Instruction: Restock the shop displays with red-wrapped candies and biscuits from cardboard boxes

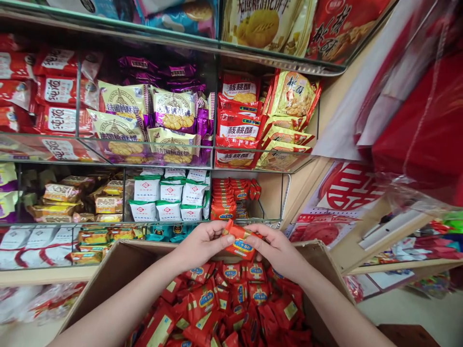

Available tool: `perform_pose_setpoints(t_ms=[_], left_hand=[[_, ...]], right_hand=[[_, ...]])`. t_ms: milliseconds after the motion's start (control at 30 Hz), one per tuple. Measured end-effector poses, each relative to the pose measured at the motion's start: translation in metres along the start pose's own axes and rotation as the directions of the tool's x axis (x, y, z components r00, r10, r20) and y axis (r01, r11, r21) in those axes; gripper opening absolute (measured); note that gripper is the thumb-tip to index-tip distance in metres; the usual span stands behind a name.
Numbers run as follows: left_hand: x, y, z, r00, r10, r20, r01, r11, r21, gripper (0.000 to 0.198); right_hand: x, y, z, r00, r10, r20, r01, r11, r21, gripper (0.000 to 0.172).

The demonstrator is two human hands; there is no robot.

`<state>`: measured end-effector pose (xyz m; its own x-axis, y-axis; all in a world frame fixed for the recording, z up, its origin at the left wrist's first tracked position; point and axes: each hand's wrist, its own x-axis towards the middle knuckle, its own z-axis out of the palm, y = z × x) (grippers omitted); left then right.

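Between my two hands, a small red snack packet with a blue and yellow label is pinched by its ends. My left hand grips its left end, thumb on the front. The right end sits in my right hand, thumb also across the front. Both hands are above the far side of an open cardboard box, which holds many loose red packets of the same look. Just beyond the hands, a shelf bin contains stacked red packets that look alike.
Glass-fronted shelves hold walnut shortbread packs, yellow-purple biscuit packs and white-green packets. Overhead right hang red and white plastic-wrapped goods. A wooden shelf side panel slopes along the right.
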<state>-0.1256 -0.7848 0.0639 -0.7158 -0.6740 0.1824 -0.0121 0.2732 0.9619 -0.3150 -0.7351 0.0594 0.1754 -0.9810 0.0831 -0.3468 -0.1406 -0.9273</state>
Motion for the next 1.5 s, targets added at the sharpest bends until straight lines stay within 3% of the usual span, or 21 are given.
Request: perform_pose_setpoints(t_ms=[200, 333, 467, 567, 600, 667, 733, 767, 867, 1000, 1167, 1333, 1500], left_hand=[[0.0, -0.004, 0.002, 0.999, -0.052, -0.011, 0.05, 0.991, -0.124, 0.018], [0.0, -0.007, 0.003, 0.996, -0.054, -0.066, 0.044, 0.988, -0.146, 0.018], [0.001, -0.01, 0.003, 0.982, -0.119, -0.148, 0.092, 0.979, -0.181, 0.025], [0.0, -0.012, 0.002, 0.982, -0.106, -0.154, 0.088, 0.989, -0.122, 0.028], [0.0, -0.012, 0.002, 0.984, -0.095, -0.152, 0.08, 0.992, -0.099, 0.027], [0.0, -0.012, 0.002, 0.985, -0.082, -0.154, 0.072, 0.995, -0.069, 0.024], [0.0, -0.011, 0.002, 0.984, -0.078, -0.157, 0.072, 0.996, -0.046, 0.022], [-0.001, -0.011, 0.003, 0.984, -0.077, -0.16, 0.072, 0.997, -0.034, 0.021], [-0.001, -0.01, 0.002, 0.986, -0.073, -0.153, 0.072, 0.997, -0.008, 0.021], [-0.001, -0.011, 0.001, 0.988, -0.074, -0.138, 0.071, 0.997, -0.028, 0.021], [0.0, -0.01, 0.001, 0.986, -0.104, -0.133, 0.096, 0.993, -0.067, 0.024], [0.001, -0.011, 0.0, 0.986, -0.105, -0.128, 0.099, 0.994, -0.049, 0.02], [0.0, -0.013, 0.0, 0.985, -0.12, -0.124, 0.117, 0.993, -0.03, 0.017]], right_hand=[[-0.008, 0.008, 0.006, 0.998, 0.034, -0.043, -0.028, 0.99, 0.141, 0.036], [-0.009, 0.005, 0.006, 0.999, 0.024, -0.048, -0.017, 0.989, 0.147, 0.027], [0.01, -0.007, -0.016, 0.96, 0.023, -0.279, 0.019, 0.989, 0.145, 0.034], [0.043, -0.012, -0.039, 0.907, -0.038, -0.419, -0.022, 0.99, -0.139, 0.034], [0.057, -0.011, -0.045, 0.909, -0.067, -0.412, -0.071, 0.948, -0.311, 0.032], [0.084, -0.007, -0.052, 0.936, -0.068, -0.344, -0.17, 0.77, -0.615, 0.029], [0.108, 0.001, -0.053, 0.961, -0.013, -0.277, -0.209, 0.621, -0.755, 0.027], [0.117, 0.005, -0.051, 0.97, 0.015, -0.244, -0.205, 0.592, -0.779, 0.026], [0.138, 0.016, -0.046, 0.981, 0.044, -0.189, -0.179, 0.58, -0.794, 0.028], [0.151, 0.025, -0.039, 0.977, 0.025, -0.213, -0.193, 0.539, -0.82, 0.032], [0.158, 0.029, -0.031, 0.962, -0.004, -0.274, -0.236, 0.493, -0.837, 0.042], [0.163, 0.034, -0.034, 0.977, -0.012, -0.215, -0.182, 0.488, -0.854, 0.037], [0.159, 0.044, -0.037, 0.978, -0.045, -0.204, -0.153, 0.513, -0.845, 0.046]])
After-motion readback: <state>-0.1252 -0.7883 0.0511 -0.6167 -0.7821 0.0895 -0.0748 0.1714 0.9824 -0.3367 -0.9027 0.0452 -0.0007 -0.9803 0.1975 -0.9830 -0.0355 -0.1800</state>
